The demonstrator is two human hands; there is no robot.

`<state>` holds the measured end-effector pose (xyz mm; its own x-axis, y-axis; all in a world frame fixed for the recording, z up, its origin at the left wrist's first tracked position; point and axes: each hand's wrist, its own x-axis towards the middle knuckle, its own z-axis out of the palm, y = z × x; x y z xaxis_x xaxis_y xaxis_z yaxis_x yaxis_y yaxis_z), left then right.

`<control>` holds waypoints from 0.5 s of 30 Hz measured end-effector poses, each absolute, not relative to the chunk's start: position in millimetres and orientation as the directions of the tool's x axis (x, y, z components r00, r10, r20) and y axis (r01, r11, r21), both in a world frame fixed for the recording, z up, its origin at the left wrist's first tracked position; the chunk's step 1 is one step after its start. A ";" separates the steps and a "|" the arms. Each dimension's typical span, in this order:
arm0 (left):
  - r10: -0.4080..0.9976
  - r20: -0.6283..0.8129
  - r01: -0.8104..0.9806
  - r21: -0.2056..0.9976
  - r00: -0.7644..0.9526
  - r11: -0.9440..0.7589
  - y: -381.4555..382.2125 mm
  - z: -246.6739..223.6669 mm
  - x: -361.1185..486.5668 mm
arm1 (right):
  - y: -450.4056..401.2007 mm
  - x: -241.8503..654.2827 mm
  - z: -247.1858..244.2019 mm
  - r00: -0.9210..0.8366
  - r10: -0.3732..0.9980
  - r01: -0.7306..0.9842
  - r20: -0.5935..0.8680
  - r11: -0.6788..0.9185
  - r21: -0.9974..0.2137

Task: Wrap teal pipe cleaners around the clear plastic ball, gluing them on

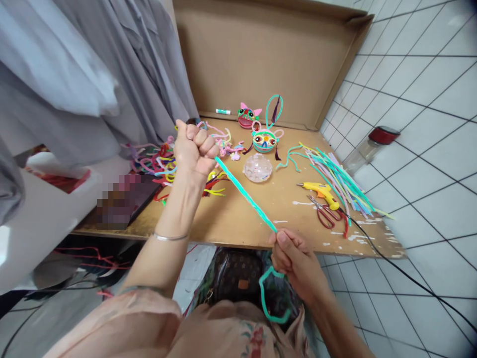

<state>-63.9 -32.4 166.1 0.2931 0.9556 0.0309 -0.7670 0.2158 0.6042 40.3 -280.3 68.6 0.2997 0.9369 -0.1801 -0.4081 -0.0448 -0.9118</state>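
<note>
A teal pipe cleaner (246, 194) is stretched straight between my two hands, slanting down to the right above the table's front part. My left hand (196, 146) is closed in a fist around its upper end. Lower and nearer to me, my right hand (294, 258) pinches it, and a bent loose tail hangs below those fingers. Beyond the strand, a clear round plastic piece (258, 168) sits on the table. Behind that stands a decorated animal-face ornament (265, 141) with pink ears, a teal loop and dark tassels.
A second animal-face ornament (246, 117) and a glue stick (222, 112) are at the back. On the right lie a yellow glue gun (322, 193) with a trailing cord, red-handled scissors (326, 216) and pipe cleaners (337, 176). A red-lidded jar (368, 146) stands by the tiled wall.
</note>
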 end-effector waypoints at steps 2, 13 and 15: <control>0.958 0.055 -0.748 0.638 0.280 0.182 -22.7 159.8 -67.6 | -280.1 39.8 69.2 0.279 0.941 -0.440 -0.192 -0.052 -0.896; 0.962 0.238 -0.527 0.839 0.131 -0.135 2.6 148.0 -93.4 | -272.6 36.2 79.8 0.329 0.942 -0.176 -0.057 0.002 -0.984; 0.949 0.274 -0.476 0.863 0.158 -0.170 -1.2 139.1 -99.7 | -274.5 38.7 81.0 0.347 0.937 -0.071 -0.033 -0.008 -0.997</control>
